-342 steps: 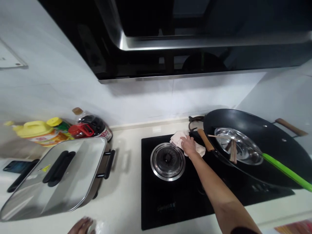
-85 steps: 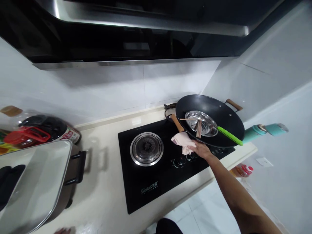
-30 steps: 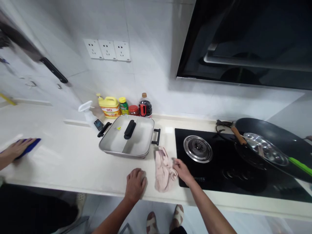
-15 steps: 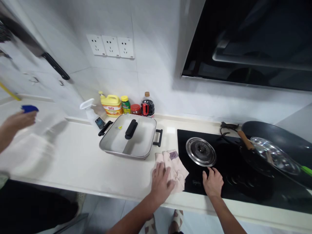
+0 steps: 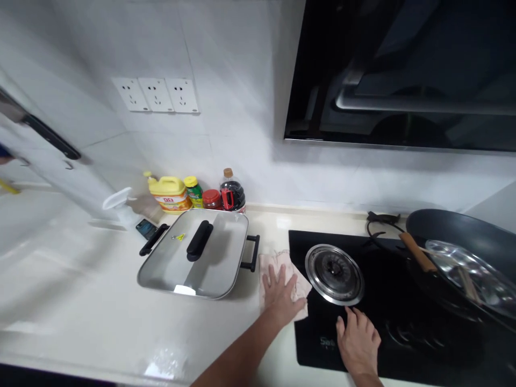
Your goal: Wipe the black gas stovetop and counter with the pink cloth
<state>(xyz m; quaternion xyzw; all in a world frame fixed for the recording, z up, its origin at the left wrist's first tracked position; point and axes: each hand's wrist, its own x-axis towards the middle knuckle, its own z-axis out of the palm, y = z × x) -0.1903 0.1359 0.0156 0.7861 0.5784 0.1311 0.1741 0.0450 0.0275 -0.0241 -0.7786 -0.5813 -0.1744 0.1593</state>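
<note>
My left hand point(image 5: 281, 295) lies flat with spread fingers on a pale pink cloth point(image 5: 297, 314). The cloth straddles the white countertop and the left edge of the black glass stove point(image 5: 318, 352). Just in front of the round metal burner point(image 5: 334, 274), my right hand point(image 5: 358, 341) rests on the stove glass, fingers loosely apart and holding nothing. To the left of the cloth stands a rectangular pan point(image 5: 161, 269) under a glass lid with a black handle point(image 5: 200, 240).
A spray bottle point(image 5: 123, 209), yellow detergent jug point(image 5: 171, 194), green bottle point(image 5: 194, 191), red-lidded jar point(image 5: 212, 199) and dark bottle point(image 5: 233, 191) line the wall behind the pan. A wok point(image 5: 459, 226) covers the stove's right side. A knife point(image 5: 50, 137) hangs at left.
The crumpled cloth now lies flatter, its purple label out of sight. My left hand's fingers have spread wider over it. The view has shifted; the other person's hand has nearly left it.
</note>
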